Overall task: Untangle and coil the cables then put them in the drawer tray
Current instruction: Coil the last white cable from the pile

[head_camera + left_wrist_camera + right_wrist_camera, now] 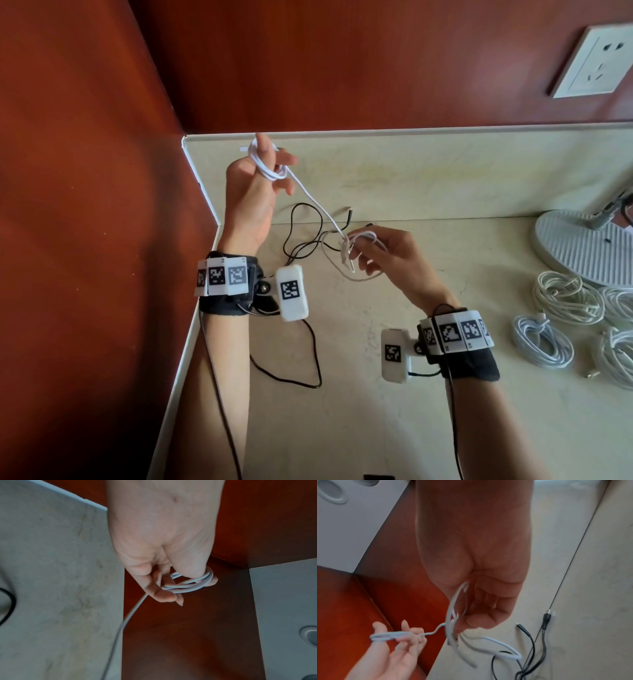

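Observation:
A white cable is wound in a few loops (270, 168) round the thumb and fingers of my left hand (255, 202), raised near the counter's back-left corner. The left wrist view shows the same loops (188, 586) held by my left hand (163, 540). One strand (318, 202) runs down to my right hand (390, 257), which pinches the cable's loose end loops (453, 615) above the counter. A thin black cable (301, 236) lies tangled on the counter under both hands. No drawer tray is in view.
Several coiled white cables (565, 298) lie at the right of the cream counter (411, 394). A white round lamp base (582, 246) stands behind them. Red-brown walls close the back and left, with a wall socket (589, 61). A white panel with a recessed grip (308, 635) appears in the left wrist view.

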### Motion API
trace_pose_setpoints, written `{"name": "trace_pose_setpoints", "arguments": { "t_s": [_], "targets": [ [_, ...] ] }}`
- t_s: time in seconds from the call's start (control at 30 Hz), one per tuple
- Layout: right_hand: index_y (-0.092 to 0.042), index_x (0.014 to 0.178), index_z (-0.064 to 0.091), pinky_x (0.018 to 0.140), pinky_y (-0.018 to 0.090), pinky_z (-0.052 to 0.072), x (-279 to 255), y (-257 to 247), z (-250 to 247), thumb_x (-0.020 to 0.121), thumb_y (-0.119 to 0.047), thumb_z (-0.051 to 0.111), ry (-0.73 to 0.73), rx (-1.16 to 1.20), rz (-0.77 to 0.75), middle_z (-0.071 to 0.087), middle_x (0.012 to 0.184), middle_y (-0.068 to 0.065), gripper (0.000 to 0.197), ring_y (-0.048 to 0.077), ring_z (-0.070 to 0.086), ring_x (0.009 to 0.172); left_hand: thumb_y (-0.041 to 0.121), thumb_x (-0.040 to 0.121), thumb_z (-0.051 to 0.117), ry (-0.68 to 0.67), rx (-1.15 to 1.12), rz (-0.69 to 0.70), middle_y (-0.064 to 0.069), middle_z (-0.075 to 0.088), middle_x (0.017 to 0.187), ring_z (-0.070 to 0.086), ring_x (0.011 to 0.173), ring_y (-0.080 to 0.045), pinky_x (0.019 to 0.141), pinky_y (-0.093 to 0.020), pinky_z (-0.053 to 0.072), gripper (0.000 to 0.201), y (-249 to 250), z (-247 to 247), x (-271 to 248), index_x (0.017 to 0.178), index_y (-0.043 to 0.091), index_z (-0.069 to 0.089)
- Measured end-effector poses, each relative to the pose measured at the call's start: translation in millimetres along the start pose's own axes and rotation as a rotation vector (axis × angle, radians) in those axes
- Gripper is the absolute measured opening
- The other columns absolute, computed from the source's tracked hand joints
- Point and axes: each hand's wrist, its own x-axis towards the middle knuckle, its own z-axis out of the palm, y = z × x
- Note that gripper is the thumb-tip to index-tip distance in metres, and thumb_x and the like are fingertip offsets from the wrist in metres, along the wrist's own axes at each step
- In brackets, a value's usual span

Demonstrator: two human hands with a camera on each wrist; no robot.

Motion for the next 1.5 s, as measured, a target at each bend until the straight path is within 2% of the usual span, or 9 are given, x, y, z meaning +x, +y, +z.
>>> {"name": "trace_pose_setpoints", "arguments": {
  "t_s": [0.33, 0.57, 0.7, 0.8, 0.87, 1.0, 1.1, 1.27, 1.5],
  "targets": [
    [0.001, 0.123, 0.063, 0.070, 0.026, 0.052, 4, -21, -2, 0.100, 0.009, 0.038, 0.080, 0.659, -0.004, 0.071, 0.109, 0.022, 0.035, 0.022, 0.062, 0.079, 0.038, 0.111, 0.036, 0.099, -0.056, -0.070, 0.006, 0.069, 0.071, 0.056, 0.061, -0.005, 0.054, -0.022, 0.045, 0.044, -6, -8, 7, 0.084, 0.010, 0.053],
    [-0.004, 0.126, 0.057, 0.075, 0.033, 0.051, 3, -21, -4, 0.074, 0.025, 0.027, 0.017, 0.723, -0.001, 0.065, 0.133, 0.023, 0.067, 0.025, 0.059, 0.081, 0.036, 0.111, 0.037, 0.044, -0.034, -0.065, 0.007, 0.069, 0.071, 0.057, 0.065, -0.006, 0.055, -0.023, 0.046, 0.045, -8, 2, 3, 0.083, 0.007, 0.056],
    [-0.014, 0.126, 0.061, 0.094, 0.039, 0.052, 4, -16, -5, 0.078, 0.016, 0.044, 0.012, 0.469, 0.024, 0.066, 0.136, 0.011, 0.059, 0.027, 0.065, 0.115, 0.032, 0.112, 0.034, -0.007, -0.035, -0.062, 0.012, 0.069, 0.070, 0.056, 0.065, -0.005, 0.056, -0.023, 0.045, 0.046, -7, 9, 0, 0.083, 0.004, 0.057],
    [-0.027, 0.122, 0.069, 0.094, 0.030, 0.044, 7, -11, -2, 0.090, -0.022, 0.069, 0.135, -0.095, 0.115, 0.068, 0.118, -0.005, 0.032, 0.014, 0.060, 0.118, 0.035, 0.110, 0.035, -0.099, -0.030, -0.060, 0.014, 0.070, 0.072, 0.057, 0.063, -0.004, 0.057, -0.024, 0.045, 0.051, -8, 16, -6, 0.082, 0.002, 0.061],
    [-0.025, 0.126, 0.069, 0.105, 0.029, 0.039, 10, -5, 1, 0.094, -0.029, 0.074, 0.238, -0.401, 0.070, 0.058, 0.128, -0.004, 0.033, 0.014, 0.050, 0.133, 0.046, 0.107, 0.041, -0.188, -0.021, -0.050, 0.014, 0.070, 0.075, 0.056, 0.059, -0.008, 0.058, -0.025, 0.046, 0.055, -9, 24, -12, 0.081, 0.002, 0.064],
    [-0.022, 0.128, 0.068, 0.086, 0.026, 0.056, 15, -6, 13, 0.093, -0.022, 0.076, 0.263, -0.392, -0.084, 0.057, 0.135, -0.004, 0.036, 0.010, 0.066, 0.102, 0.084, 0.072, 0.061, -0.333, -0.024, -0.018, 0.012, 0.070, 0.080, 0.055, 0.056, -0.016, 0.059, -0.026, 0.046, 0.085, -8, 42, -22, 0.084, 0.000, 0.065],
    [-0.020, 0.129, 0.065, 0.077, 0.020, 0.054, 13, -9, 18, 0.092, -0.026, 0.077, 0.204, -0.407, -0.035, 0.064, 0.123, -0.011, 0.039, 0.004, 0.066, 0.086, 0.085, 0.068, 0.064, -0.389, -0.085, -0.029, 0.005, 0.066, 0.085, 0.054, 0.056, -0.018, 0.060, -0.026, 0.048, 0.078, -9, 50, -26, 0.077, 0.008, 0.073],
    [-0.013, 0.095, 0.073, 0.061, 0.020, 0.051, 7, -9, 21, 0.092, -0.008, 0.074, 0.148, -0.382, 0.009, 0.073, 0.091, 0.004, 0.006, 0.002, 0.064, 0.058, 0.083, 0.069, 0.066, -0.412, -0.136, -0.035, -0.006, 0.057, 0.092, 0.054, 0.064, -0.016, 0.061, -0.025, 0.048, 0.065, -7, 52, -27, 0.070, 0.020, 0.078],
    [-0.012, 0.095, 0.071, 0.081, 0.037, 0.062, 5, -1, 11, 0.091, 0.007, 0.067, 0.132, -0.216, 0.013, 0.075, 0.083, 0.000, 0.019, 0.024, 0.076, 0.078, 0.084, 0.064, 0.069, -0.296, -0.178, -0.042, 0.001, 0.064, 0.088, 0.061, 0.073, -0.007, 0.056, -0.024, 0.048, 0.065, -5, 30, -15, 0.066, 0.020, 0.078]
  ]
}}
